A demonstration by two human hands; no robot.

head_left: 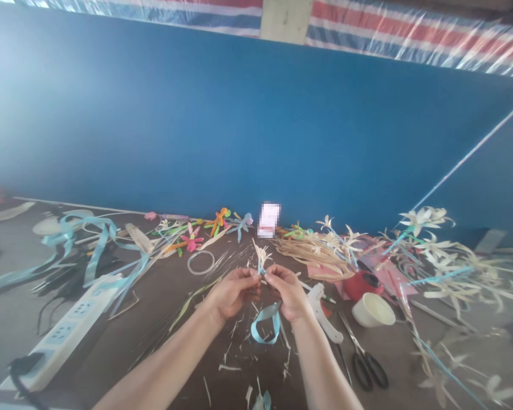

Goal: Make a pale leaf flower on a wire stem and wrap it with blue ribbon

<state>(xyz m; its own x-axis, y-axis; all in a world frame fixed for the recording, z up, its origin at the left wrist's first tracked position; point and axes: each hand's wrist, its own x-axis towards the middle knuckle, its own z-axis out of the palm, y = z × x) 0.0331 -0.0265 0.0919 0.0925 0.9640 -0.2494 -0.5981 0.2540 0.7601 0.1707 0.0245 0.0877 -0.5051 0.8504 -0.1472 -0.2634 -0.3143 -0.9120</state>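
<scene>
A small cream-white craft flower [263, 256] stands upright between my hands, its thin petals pointing up. My left hand [237, 291] pinches the flower's base with thumb and forefinger. My right hand [287, 289] is closed in a pinch at the same spot, on the light blue ribbon [265, 333] wrapped there. The ribbon's loose length hangs in a loop beneath my right hand. Fingertips cover part of the wrapped base.
A white power strip [66, 330] lies at left beside loose blue ribbon [98, 250]. At right are a glue gun [325, 316], black-handled scissors [367, 364], a cream cup [373, 310] and finished-looking white flowers [447, 253]. Scraps [229, 368] litter the dark table.
</scene>
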